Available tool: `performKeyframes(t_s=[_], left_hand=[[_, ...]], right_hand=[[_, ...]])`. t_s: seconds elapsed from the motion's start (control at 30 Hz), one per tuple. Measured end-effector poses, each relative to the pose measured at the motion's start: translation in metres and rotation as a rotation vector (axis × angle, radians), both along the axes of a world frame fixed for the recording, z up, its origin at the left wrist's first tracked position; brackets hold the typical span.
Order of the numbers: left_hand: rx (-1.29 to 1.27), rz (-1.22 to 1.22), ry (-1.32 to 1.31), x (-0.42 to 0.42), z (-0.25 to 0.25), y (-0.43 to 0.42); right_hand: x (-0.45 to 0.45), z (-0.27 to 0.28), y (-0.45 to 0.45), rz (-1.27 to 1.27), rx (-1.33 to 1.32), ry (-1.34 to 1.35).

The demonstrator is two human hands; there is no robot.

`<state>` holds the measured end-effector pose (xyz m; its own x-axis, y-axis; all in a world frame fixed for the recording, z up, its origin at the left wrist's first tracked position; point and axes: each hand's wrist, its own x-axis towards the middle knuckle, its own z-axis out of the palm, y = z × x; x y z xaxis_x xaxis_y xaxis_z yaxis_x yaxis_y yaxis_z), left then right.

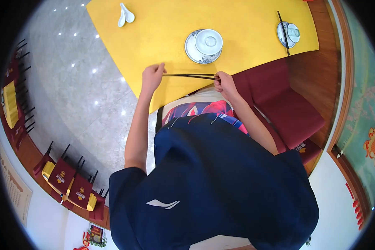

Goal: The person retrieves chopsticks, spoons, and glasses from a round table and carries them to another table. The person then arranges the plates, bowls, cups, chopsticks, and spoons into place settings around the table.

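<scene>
My left hand point(153, 76) is closed around one end of a pair of dark chopsticks point(189, 75). My right hand point(226, 84) grips their other end, so they lie crosswise between my two hands, just above the near edge of the yellow table point(154, 37). The two sticks are close together on the left and slightly apart toward the right. Just beyond them a white bowl point(208, 41) sits on a blue-patterned plate point(191, 51). Whether the bowl is upright or upside down, I cannot tell.
Two white spoons point(126, 15) lie at the table's far left. At the right stands a small plate point(280, 36) with a glass point(293, 32) and dark chopsticks point(283, 27) across it. Maroon seats point(285, 108) are at my right. More chairs point(61, 173) line the left wall.
</scene>
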<state>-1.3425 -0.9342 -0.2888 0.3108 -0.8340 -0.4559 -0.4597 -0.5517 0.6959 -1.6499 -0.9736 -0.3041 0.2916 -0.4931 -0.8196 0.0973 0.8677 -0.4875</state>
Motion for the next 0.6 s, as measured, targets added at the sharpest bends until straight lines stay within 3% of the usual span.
performKeyframes(t_s=[0.1, 0.27, 0.6], left_hand=[[-0.074, 0.116, -0.01, -0.011, -0.031, -0.044], [0.096, 0.264, -0.094, -0.02, -0.078, -0.106], [0.176, 0.057, -0.203, -0.038, -0.077, -0.16]], right_hand=[[-0.001, -0.017, 0.004, -0.165, 0.096, -0.057], [0.009, -0.045, 0.002, -0.384, 0.263, -0.08], [0.029, -0.033, 0.013, -0.064, 0.24, -0.064]])
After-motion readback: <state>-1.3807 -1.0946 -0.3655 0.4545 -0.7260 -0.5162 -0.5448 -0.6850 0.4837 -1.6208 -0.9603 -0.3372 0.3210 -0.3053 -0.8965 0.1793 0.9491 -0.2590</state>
